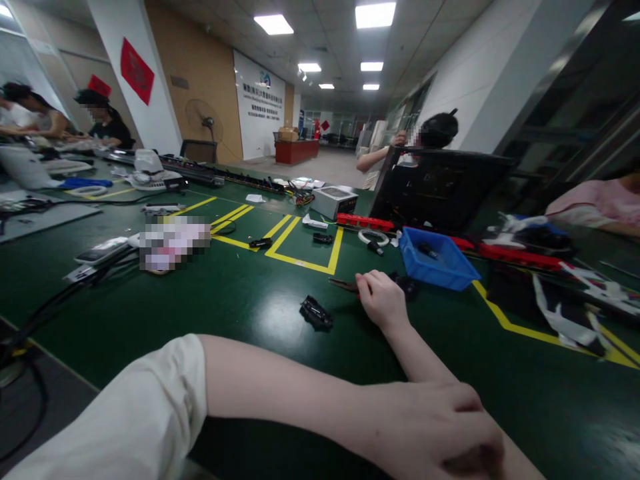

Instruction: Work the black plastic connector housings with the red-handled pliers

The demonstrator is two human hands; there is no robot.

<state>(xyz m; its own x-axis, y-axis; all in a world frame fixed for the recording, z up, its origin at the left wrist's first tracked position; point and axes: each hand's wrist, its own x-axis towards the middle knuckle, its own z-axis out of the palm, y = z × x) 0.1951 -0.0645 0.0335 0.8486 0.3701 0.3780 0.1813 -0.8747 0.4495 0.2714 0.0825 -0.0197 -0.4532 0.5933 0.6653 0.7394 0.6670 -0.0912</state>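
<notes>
The tabletop (250, 303) looks smooth and glossy, the black part (317, 313) plastic.

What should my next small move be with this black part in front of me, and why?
I'd probably bring your left hand over to steady the black part. It lies loose on the green table with neither hand on it, your right hand holds a pliers-like tool close by, and your left lies across your right forearm.

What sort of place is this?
Probably a shared workshop or assembly room: a green worktable marked with yellow tape, what look like pliers in the right hand, and people at the left.
</notes>
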